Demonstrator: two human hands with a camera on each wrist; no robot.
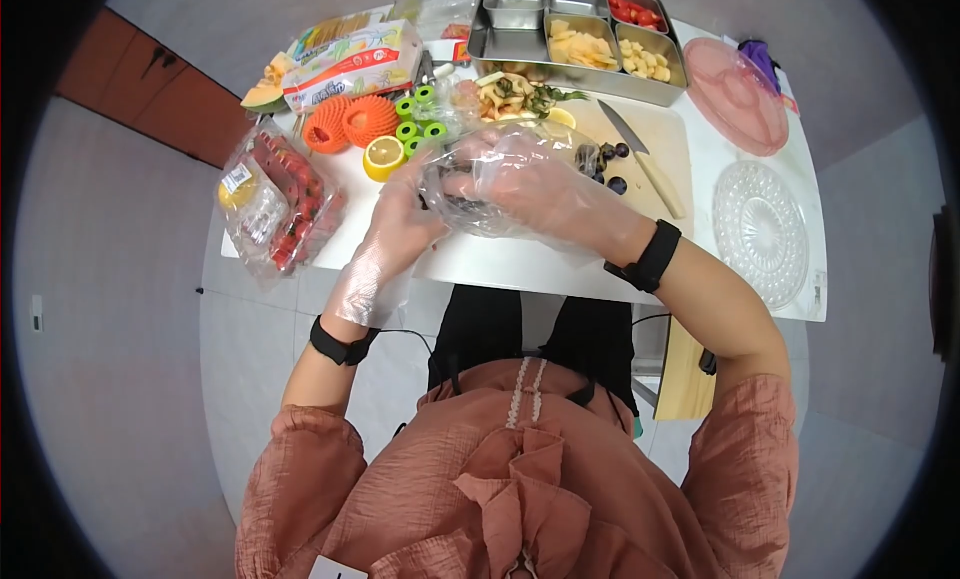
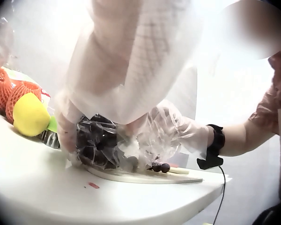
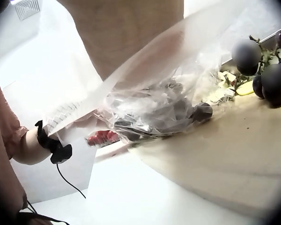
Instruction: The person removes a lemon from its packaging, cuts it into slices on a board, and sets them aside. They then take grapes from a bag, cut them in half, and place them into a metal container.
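Both hands wear clear plastic gloves and meet at a clear plastic bag of dark grapes (image 2: 99, 143) by the table's front edge. My left hand (image 1: 402, 214) grips the bag's left side, its fingers around the grapes in the left wrist view. From the right, my right hand (image 1: 545, 191) reaches across the top and holds the crinkled plastic, which covers much of its fingers. A few loose grapes (image 1: 617, 185) lie right of the bag on the cutting board (image 1: 655, 144). In the right wrist view, grapes on a stem (image 3: 274, 77) stand close to the lens.
A knife (image 1: 640, 154) lies on the board. Behind stands a steel compartment tray (image 1: 600, 77) with cut fruit. Left are a halved lemon (image 1: 384, 158), orange foam-netted fruit (image 1: 370, 121) and a strawberry pack (image 1: 290, 204). A clear glass plate (image 1: 760, 229) and pink lid (image 1: 735, 94) lie right.
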